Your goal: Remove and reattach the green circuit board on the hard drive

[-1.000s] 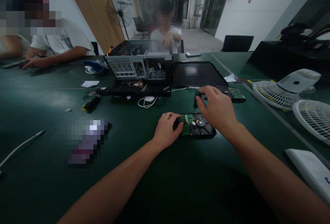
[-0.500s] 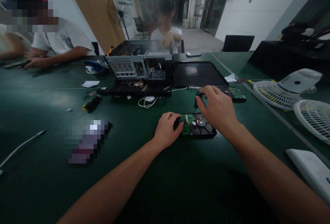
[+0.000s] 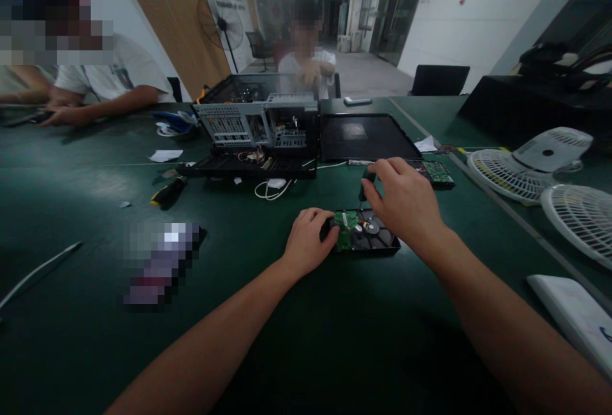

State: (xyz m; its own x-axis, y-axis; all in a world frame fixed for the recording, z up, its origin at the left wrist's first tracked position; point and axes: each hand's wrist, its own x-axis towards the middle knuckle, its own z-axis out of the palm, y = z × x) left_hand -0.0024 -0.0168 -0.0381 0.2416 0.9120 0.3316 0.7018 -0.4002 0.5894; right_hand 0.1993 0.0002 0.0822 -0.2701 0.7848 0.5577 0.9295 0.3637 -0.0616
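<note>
A hard drive (image 3: 375, 243) lies on the green table with its circuit board facing up. My left hand (image 3: 310, 240) grips its left end, thumb and fingers wrapped around the edges. Held upright in my right hand (image 3: 404, 195) is a dark-handled screwdriver (image 3: 366, 185), pinched between thumb and fingers. Its thin shaft points down at the drive's far edge, beside the board; whether the tip sits in a screw is too small to tell. My right hand covers part of the drive's right end.
An open computer case (image 3: 253, 125) stands beyond my hands, beside a black side panel (image 3: 368, 138). A second hard drive (image 3: 437, 174) lies at back right, near a white fan (image 3: 530, 160). At left are a yellow-black screwdriver (image 3: 168, 193) and a blurred-out phone-like object (image 3: 165, 265). Other people sit across and at left.
Both hands keep nearly the same pose on the hard drive and the screwdriver. The whole view has shifted very slightly.
</note>
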